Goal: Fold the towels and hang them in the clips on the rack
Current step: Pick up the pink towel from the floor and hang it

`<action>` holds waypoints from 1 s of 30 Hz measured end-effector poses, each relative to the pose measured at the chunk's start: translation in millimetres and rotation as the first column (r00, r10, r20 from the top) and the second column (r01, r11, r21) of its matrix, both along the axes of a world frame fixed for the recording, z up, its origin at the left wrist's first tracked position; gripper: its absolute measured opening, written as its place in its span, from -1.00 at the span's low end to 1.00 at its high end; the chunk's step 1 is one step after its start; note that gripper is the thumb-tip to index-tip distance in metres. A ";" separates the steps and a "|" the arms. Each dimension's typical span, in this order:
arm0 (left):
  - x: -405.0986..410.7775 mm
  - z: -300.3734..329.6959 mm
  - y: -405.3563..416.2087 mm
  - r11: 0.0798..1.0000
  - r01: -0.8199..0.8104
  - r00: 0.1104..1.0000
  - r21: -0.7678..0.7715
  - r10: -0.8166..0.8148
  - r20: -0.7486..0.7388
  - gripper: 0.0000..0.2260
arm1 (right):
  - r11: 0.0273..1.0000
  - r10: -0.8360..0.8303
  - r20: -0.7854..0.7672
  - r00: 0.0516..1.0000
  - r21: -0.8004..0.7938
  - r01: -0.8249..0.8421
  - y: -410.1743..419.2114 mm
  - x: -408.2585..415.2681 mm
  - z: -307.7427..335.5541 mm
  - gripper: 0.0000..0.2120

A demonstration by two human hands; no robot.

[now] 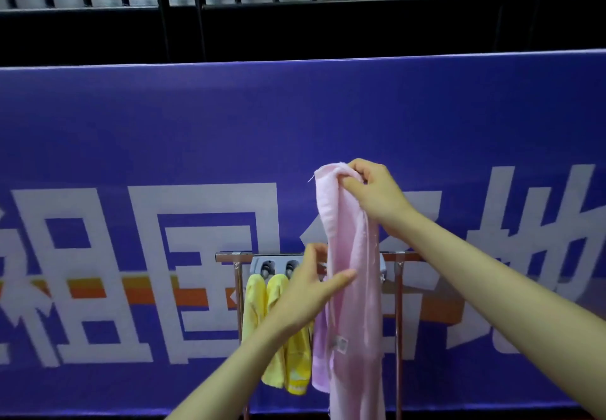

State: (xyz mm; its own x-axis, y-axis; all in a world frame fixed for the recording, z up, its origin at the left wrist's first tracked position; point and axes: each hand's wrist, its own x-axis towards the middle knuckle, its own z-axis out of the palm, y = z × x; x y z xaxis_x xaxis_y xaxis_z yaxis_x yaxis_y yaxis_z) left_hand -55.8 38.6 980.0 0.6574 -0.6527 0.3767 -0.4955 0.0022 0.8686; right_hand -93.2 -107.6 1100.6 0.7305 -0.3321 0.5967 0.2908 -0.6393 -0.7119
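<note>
In the head view, the right hand (370, 190), right of centre, grips the bunched top of a pink towel (352, 288) with curled fingers and thumb, holding it up in front of the blue banner (131, 118). The towel hangs in a long narrow fold down to the bottom edge of the frame, where its lower end is cut off; a small label shows on its lower part. The left hand (311, 291), just below centre, touches the towel's left edge with its thumb stretched across the cloth, and its fingers reach behind the towel, so whether they pinch it cannot be told. Behind the hands stands a metal rack (229, 257) with a grey clip bar (275, 264); the pink towel and the left hand hide most of the bar, so only 2 clips are visible. From these hang 2 yellow towels (278, 321), side by side, partly covered by the left forearm. Black railings (295, 9) cross the top of the frame.
</note>
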 end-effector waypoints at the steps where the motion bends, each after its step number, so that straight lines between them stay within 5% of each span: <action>1: 0.2 -6.6 -1.3 1.000 -0.005 1.000 0.013 0.005 0.023 -0.68 | 1.000 -0.010 0.007 1.000 -0.001 0.010 0.7 1.6 0.6 -0.81; 6: 12.1 -28.0 2.7 0.998 -0.055 0.997 -0.038 0.052 -0.055 -0.90 | 0.998 -0.048 0.066 0.997 0.041 0.045 -1.7 4.8 6.3 -0.79; 14: 58.3 -41.9 32.7 0.974 -0.212 0.967 0.074 0.221 -0.128 -0.76 | 0.990 -0.091 0.075 0.993 0.118 0.081 -14.7 -0.1 -2.3 -0.66; 20: 83.2 -9.5 50.5 0.945 -0.311 0.946 0.100 0.318 -0.068 -0.68 | 0.958 -0.115 0.062 0.991 0.269 0.094 -30.2 3.6 -13.9 -0.92; 24: 79.6 19.7 61.3 0.975 -0.221 0.975 0.004 0.221 -0.035 -0.92 | 0.940 -0.093 -0.026 0.995 0.328 0.096 -39.0 9.6 -21.2 -0.91; 30: 74.9 57.1 73.5 0.994 -0.051 0.997 0.100 0.045 0.056 -0.85 | 0.915 -0.042 -0.113 0.993 0.394 0.084 -41.0 17.2 -27.3 -0.80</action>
